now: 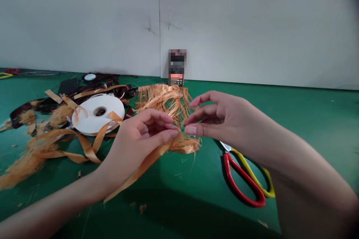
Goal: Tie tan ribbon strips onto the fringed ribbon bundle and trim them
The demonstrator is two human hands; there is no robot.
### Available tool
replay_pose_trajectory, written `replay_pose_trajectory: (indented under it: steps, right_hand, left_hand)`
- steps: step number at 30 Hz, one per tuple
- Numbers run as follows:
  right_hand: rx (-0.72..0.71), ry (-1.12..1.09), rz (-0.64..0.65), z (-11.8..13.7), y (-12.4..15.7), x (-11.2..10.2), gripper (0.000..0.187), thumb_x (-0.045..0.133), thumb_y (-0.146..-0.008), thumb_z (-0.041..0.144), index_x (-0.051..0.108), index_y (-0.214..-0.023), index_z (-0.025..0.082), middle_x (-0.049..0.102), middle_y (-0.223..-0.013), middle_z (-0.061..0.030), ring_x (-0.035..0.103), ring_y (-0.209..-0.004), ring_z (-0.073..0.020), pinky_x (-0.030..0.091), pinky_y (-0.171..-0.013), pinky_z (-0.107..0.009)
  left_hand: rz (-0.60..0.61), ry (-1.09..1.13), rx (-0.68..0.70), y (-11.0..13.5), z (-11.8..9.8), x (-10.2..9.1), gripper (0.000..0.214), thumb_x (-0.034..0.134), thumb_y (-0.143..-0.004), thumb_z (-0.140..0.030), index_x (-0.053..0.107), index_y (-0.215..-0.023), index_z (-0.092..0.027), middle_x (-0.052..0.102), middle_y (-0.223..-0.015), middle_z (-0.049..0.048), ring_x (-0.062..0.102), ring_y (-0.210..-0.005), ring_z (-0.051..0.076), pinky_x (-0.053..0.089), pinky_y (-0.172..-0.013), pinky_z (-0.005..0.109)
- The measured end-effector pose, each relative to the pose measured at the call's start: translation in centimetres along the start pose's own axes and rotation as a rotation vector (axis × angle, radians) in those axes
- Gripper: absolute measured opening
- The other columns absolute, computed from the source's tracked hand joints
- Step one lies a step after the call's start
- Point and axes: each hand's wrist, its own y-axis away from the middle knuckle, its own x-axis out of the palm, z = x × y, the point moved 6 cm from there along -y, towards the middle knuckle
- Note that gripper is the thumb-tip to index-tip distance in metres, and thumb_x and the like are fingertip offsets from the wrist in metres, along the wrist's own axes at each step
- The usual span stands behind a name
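Observation:
My left hand point(140, 134) pinches an orange satin ribbon point(146, 165) between thumb and fingers, and the strip's lower end trails toward the table's front. Close by on the right, my right hand point(224, 115) brings its thumb and fingertips together near the ribbon's edge, with the index finger lifted; anything thin between them is too small to make out. Below and behind the fingertips lie a frayed orange ribbon piece point(186, 145) and a heap of fringed orange ribbon point(159, 99). Scissors point(244, 179) with one red and one yellow handle rest under my right forearm.
A white ribbon spool point(89, 119) lies at left among loose ribbon, orange thread fluff point(25, 166) and dark brown ribbon point(25, 108). A phone point(177, 67) leans against the white wall point(238, 26). More scissors point(30, 73) lie far left on the green table point(308, 115).

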Motion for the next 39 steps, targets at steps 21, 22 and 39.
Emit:
replay_pose_trajectory:
  steps: [21, 22, 39]
  right_hand:
    - [-0.048, -0.073, 0.021, 0.3, -0.3, 0.9, 0.030, 0.066, -0.072, 0.011, 0.044, -0.086, 0.025, 0.064, -0.072, 0.0034, 0.061, -0.071, -0.0146, 0.048, -0.065, -0.029]
    - [-0.047, -0.080, 0.018, 0.3, -0.3, 0.8, 0.030, 0.066, -0.072, 0.011, 0.044, -0.086, 0.025, 0.064, -0.072, 0.0035, 0.061, -0.071, -0.0145, 0.048, -0.065, -0.029]
    - [-0.160, -0.076, -0.250, 0.5, -0.4, -1.5, 0.029, 0.072, -0.073, 0.022, 0.050, -0.091, 0.021, 0.067, -0.069, 0.0038, 0.066, -0.071, -0.0158, 0.050, -0.066, -0.030]
  left_hand:
    - [0.071, 0.012, -0.073, -0.1, 0.6, 0.3, 0.022, 0.085, -0.068, -0.025, 0.071, -0.085, -0.025, 0.071, -0.076, -0.0047, 0.067, -0.073, 0.008, 0.054, -0.067, 0.012]
    - [0.075, 0.019, -0.080, -0.2, 0.7, 0.3, 0.022, 0.085, -0.068, -0.025, 0.072, -0.085, -0.025, 0.071, -0.076, -0.0046, 0.067, -0.073, 0.008, 0.054, -0.067, 0.012]
    - [0.072, -0.002, -0.106, -0.3, 1.2, 0.0, 0.022, 0.084, -0.068, -0.023, 0.072, -0.086, -0.024, 0.072, -0.074, -0.0058, 0.067, -0.070, 0.006, 0.053, -0.064, 0.010]
